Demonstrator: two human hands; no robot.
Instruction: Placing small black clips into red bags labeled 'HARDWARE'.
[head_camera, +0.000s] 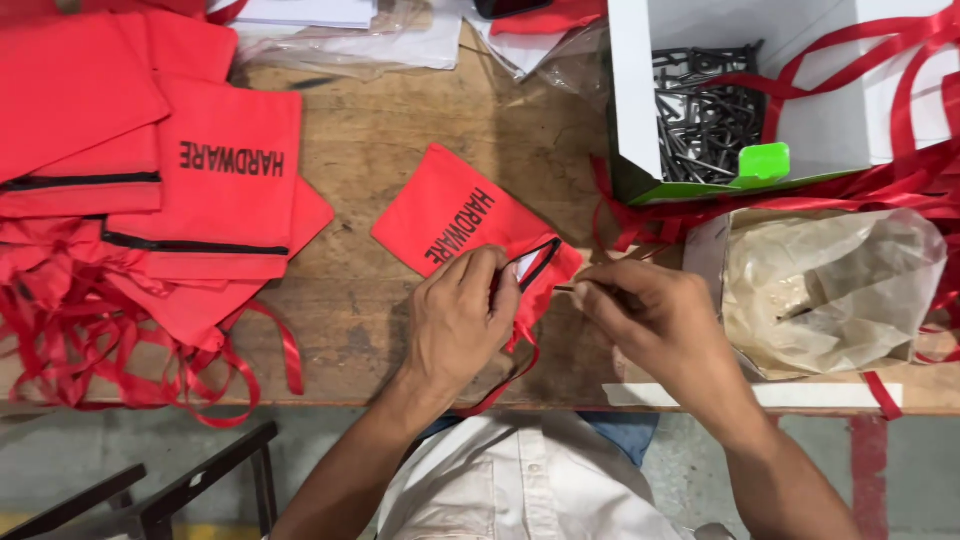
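Observation:
A small red fabric pouch (445, 215) with black lettering and a black-trimmed mouth lies on the wooden table (400, 120). My left hand (460, 315) pinches the pouch's open mouth and holds it apart. Just right of the opening, my right hand (650, 315) grips a thin dark metal piece (566, 288), whose tip points at the pouch mouth. A red ribbon (515, 365) trails from the pouch toward the table's front edge.
A pile of same red pouches (150, 170) with tangled ribbons lies at the left. A white box (630, 90) of dark metal keys (700, 120) stands at back right, red ribbons draped over it. A carton lined with clear plastic (830, 285) sits at right.

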